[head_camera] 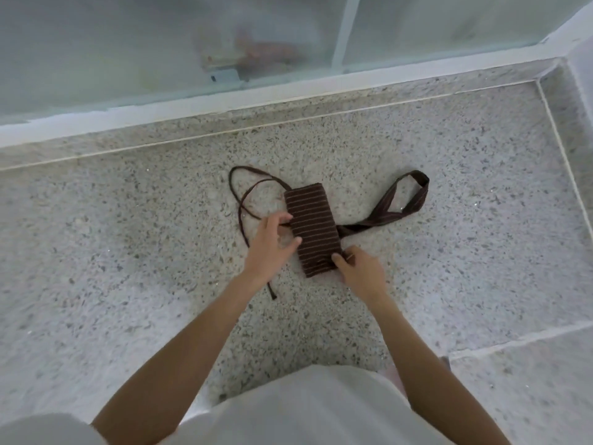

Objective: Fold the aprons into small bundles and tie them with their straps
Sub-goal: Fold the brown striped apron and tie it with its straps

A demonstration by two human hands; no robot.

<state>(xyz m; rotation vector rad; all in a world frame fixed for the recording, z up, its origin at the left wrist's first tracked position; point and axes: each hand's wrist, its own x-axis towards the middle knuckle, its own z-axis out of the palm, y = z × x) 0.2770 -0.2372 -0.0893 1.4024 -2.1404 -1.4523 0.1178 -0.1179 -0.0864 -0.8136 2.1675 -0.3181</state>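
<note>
1. The brown apron with thin pale stripes, folded into a narrow rectangular bundle, lies flat on the speckled grey terrazzo floor, in front of the standing person.
2. The left hand sits at the bundle's left long edge. Its fingers are spread and lightly curved, fingertips touching the fabric edge; whether they pinch the thin strap passing beneath cannot be told.
3. The right hand is at the bundle's near right corner. The thumb presses on the striped fabric, and the fingers are curled at the corner, gripping it.
4. A thin brown tie strap loops out from the bundle's far left corner, curves across the floor, passes under the left hand and ends near the left wrist.
5. A wider striped neck loop extends from the bundle's right side and lies flat on the floor.
6. A frosted glass panel in a white frame borders the floor on the far side.
</note>
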